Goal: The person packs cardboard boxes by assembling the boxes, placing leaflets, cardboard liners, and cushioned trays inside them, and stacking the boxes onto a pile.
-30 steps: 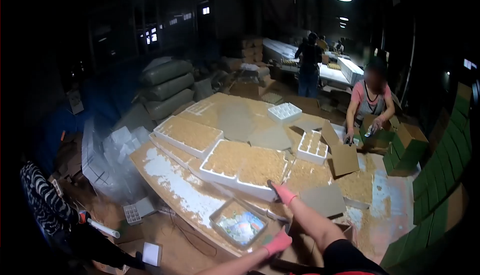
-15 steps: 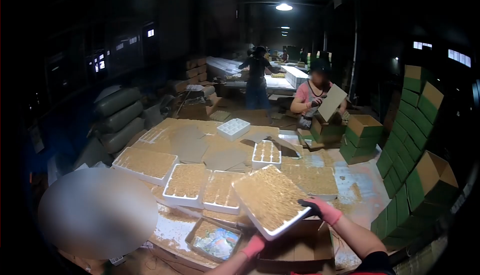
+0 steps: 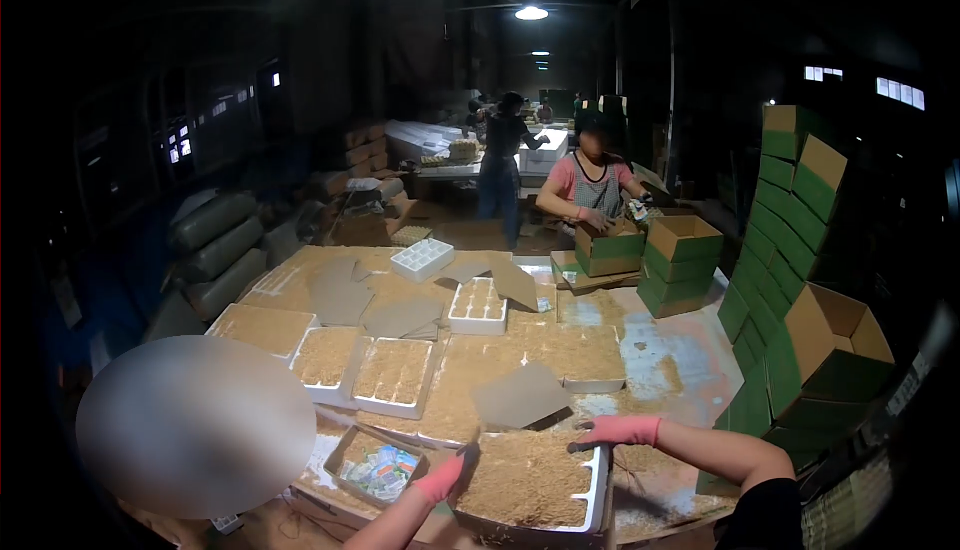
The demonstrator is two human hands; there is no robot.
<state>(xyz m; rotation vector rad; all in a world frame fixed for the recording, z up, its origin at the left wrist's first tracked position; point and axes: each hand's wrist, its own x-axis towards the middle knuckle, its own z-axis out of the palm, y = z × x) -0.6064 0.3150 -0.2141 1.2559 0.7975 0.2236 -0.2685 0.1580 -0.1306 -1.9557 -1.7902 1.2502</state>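
Note:
A white foam tray (image 3: 592, 490) filled with loose brown sawdust-like material sits level inside a brown cardboard box (image 3: 500, 533) at the front of the table. My left hand (image 3: 445, 475), in a pink glove with dark fingertips, is closed on the box's left wall, beside the tray. At the far right corner, my right hand (image 3: 622, 432), gloved alike, grips the tray's rim with its dark fingertips over the sawdust. Just beyond lies a grey cardboard sheet (image 3: 520, 395). Left of my left hand, a shallow box (image 3: 347, 438) holds colourful printed packets.
More sawdust-filled trays (image 3: 394, 375) stand along the left. A partitioned white tray (image 3: 422, 260) and grey sheets (image 3: 403, 318) lie farther back. Green cartons (image 3: 770, 250) are stacked at right. Across the table a co-worker (image 3: 597, 185) handles an open green carton (image 3: 610, 253).
The foam tray, tilted above the box before, has come down level into it. My left hand has moved left and up. The co-worker no longer holds up a sheet.

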